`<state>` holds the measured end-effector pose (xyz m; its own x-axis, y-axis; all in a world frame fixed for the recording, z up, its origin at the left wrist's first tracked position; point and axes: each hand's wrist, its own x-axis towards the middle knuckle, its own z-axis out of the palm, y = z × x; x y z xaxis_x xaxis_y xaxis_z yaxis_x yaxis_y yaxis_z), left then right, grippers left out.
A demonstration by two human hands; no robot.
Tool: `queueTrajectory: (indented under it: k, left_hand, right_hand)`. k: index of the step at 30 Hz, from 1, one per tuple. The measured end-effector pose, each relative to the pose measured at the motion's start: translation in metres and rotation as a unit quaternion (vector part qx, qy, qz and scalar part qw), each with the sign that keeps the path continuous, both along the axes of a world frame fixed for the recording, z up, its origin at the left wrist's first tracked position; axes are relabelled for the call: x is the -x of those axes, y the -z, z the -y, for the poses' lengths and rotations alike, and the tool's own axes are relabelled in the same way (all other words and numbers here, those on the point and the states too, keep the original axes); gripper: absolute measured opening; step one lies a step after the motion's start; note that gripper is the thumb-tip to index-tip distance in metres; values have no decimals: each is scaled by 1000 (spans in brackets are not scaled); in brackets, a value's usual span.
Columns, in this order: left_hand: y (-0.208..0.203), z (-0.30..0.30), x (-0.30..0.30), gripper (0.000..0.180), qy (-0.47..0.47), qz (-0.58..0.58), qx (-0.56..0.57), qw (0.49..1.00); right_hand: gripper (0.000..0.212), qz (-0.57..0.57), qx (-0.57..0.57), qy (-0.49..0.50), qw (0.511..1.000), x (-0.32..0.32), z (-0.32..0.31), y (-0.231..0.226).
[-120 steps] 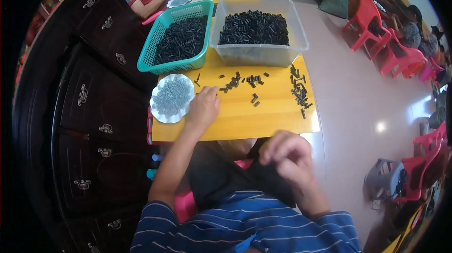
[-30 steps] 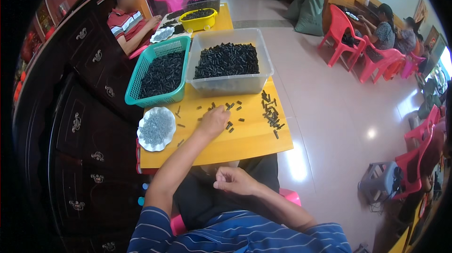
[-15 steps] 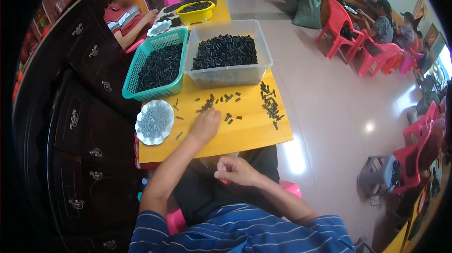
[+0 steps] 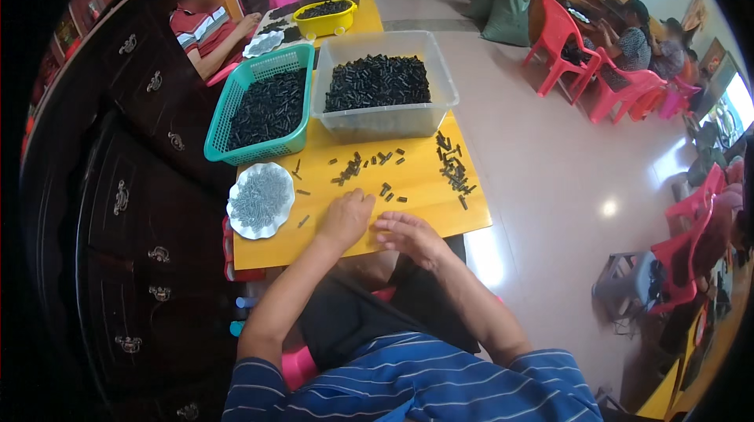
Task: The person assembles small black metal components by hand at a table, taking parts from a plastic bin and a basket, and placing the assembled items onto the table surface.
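Observation:
My left hand (image 4: 347, 219) is closed just over the yellow table (image 4: 314, 245), its fingertips bunched; what they hold, if anything, is too small to make out. Facing it, my right hand (image 4: 412, 237) is open at the table's near edge, fingers stretched toward the left hand. Beyond them lies a loose cluster of short black tube-like pieces (image 4: 349, 169), with a few more black pieces (image 4: 389, 192) closer to the hands. A scalloped white plate (image 4: 288, 210) of small clear or silvery pieces (image 4: 259, 196) stands left of my left hand.
Farther back stand a green basket (image 4: 216, 120) and a clear plastic bin (image 4: 377, 125), both holding black pieces. Another heap of black pieces (image 4: 453, 167) lies along the right edge. Dark drawers (image 4: 133, 202) flank the table's left side. A person (image 4: 208, 25) sits at the far left.
My left hand has drawn back from the black cluster toward me. My right hand has risen from my lap to the table edge beside it, and its curled fingers have opened.

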<state>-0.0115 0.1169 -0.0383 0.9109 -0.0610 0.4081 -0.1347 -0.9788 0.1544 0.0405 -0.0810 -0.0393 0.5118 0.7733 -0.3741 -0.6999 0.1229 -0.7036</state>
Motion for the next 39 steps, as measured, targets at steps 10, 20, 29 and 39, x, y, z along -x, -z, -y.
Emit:
queueTrajectory:
  k: [10,20,29,39]
  left_hand:
    - [-4,6,27,9,37,-9,-4,999]
    - [-2,30,54,12,75,12,15,997]
    - [6,35,72,20,113,75,10,991]
    - [7,35,72,11,124,101,135,978]
  right_hand:
    - [32,-7,-29,28,999,-28,-27,12]
    - [25,89,30,68,993,-11,4,-4]
    - [20,137,34,99,985,-7,32,5]
    - [18,167,24,50,984,8,33,13]
